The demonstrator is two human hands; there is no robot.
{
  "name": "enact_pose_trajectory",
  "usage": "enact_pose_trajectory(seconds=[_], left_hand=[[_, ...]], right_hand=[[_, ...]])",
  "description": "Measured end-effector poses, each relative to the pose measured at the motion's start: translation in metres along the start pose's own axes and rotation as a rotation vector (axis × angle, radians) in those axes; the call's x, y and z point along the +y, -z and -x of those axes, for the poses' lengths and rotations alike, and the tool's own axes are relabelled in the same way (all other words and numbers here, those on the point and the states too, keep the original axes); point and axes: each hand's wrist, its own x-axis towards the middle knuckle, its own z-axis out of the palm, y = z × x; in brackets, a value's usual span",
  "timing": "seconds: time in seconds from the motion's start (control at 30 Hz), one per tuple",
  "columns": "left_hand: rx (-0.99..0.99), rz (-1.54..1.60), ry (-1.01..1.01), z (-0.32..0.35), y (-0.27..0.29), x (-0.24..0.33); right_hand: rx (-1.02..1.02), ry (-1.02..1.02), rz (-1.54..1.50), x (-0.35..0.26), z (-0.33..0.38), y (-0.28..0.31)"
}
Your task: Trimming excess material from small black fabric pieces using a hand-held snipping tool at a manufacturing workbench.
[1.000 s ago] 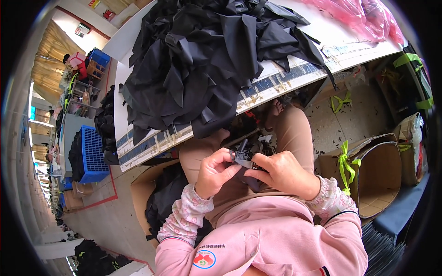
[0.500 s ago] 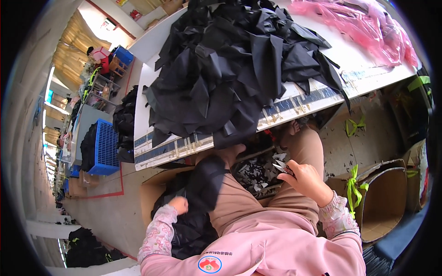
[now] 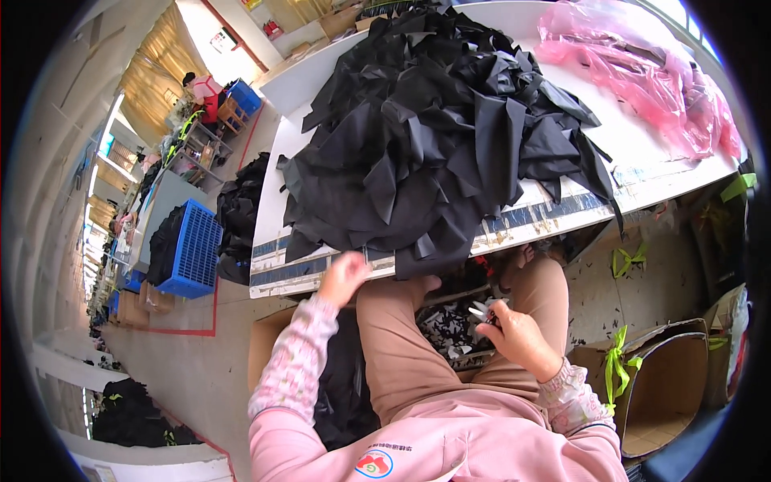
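My left hand (image 3: 344,278) is raised at the near edge of the white table (image 3: 277,281), just left of the hanging black fabric. It looks empty, its fingers slightly curled and apart, a little blurred. A big heap of black fabric pieces (image 3: 401,153) covers the table's middle, some hanging over the front edge. In my right hand (image 3: 518,333), above my right thigh, is a pair of small thread snips (image 3: 480,312) with the blades pointing up and left. Black fabric (image 3: 345,394) lies in a cardboard box (image 3: 263,341) beside my left leg, partly hidden by my left arm.
Black and white scraps (image 3: 450,328) fill a container between my legs. Pink plastic bags (image 3: 642,88) lie at the table's far right. An open cardboard box (image 3: 666,394) with a yellow-green ribbon (image 3: 617,369) stands on my right. A blue crate (image 3: 193,249) and another person (image 3: 210,96) are off left.
My left hand has let go of a black fabric piece over the box by my left leg and moved up to the table edge. My right hand still holds the snips. The view has shifted slightly.
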Motion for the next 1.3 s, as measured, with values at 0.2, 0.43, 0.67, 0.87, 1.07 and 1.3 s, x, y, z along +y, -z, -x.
enact_pose_trajectory(seconds=[0.2, 0.43, 0.67, 0.87, 1.07, 1.3], left_hand=[[0.368, 0.268, 0.292, -0.148, -0.020, 0.016], [0.389, 0.651, -0.130, -0.090, -0.029, 0.088], [-0.202, 0.750, -0.204, 0.072, -0.063, 0.126], [-0.394, 0.697, -0.308, 0.118, -0.113, 0.119], [-0.637, 0.887, 0.145, 0.131, -0.111, 0.088], [-0.025, 1.154, 0.722, 0.103, -0.132, 0.072]], right_hand=[[-0.081, 0.018, -0.036, -0.007, 0.014, -0.009], [-0.047, -0.102, -0.222, 0.019, 0.025, 0.001], [-0.012, -0.298, -0.872, -0.007, -0.028, -0.007], [-0.188, -0.297, -1.049, -0.021, -0.040, -0.022], [-0.256, -0.187, -0.966, -0.013, -0.010, -0.022], [-0.357, -0.142, -1.118, -0.031, 0.009, -0.007]])
